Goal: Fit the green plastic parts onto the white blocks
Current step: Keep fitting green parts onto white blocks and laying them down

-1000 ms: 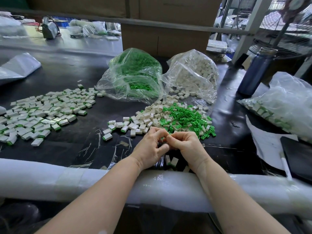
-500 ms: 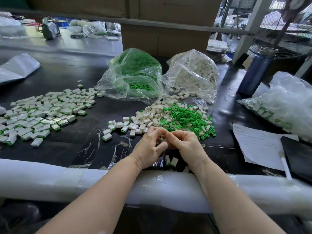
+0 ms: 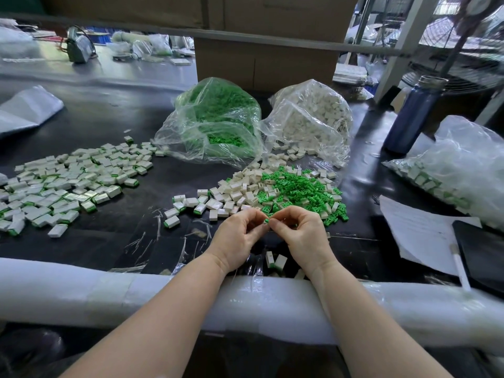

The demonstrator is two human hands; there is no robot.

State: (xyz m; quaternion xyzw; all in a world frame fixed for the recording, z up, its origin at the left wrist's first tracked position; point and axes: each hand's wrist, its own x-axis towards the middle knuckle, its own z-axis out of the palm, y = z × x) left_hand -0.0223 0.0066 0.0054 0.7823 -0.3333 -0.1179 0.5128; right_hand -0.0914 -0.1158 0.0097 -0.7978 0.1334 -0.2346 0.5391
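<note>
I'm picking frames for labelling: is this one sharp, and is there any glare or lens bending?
Head view: hands and loose green parts sharp; glare on both clear bags and the foam edge roll; wide-angle bowing curves that roll; background bench soft.

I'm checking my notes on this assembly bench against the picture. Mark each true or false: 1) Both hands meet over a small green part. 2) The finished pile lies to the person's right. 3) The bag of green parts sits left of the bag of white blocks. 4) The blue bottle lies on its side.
1) True: the left hand and right hand pinch a green part between them.
2) False: the finished pile lies to the left.
3) True: the bag of green parts is left of the bag of white blocks.
4) False: the blue bottle stands upright.
</note>
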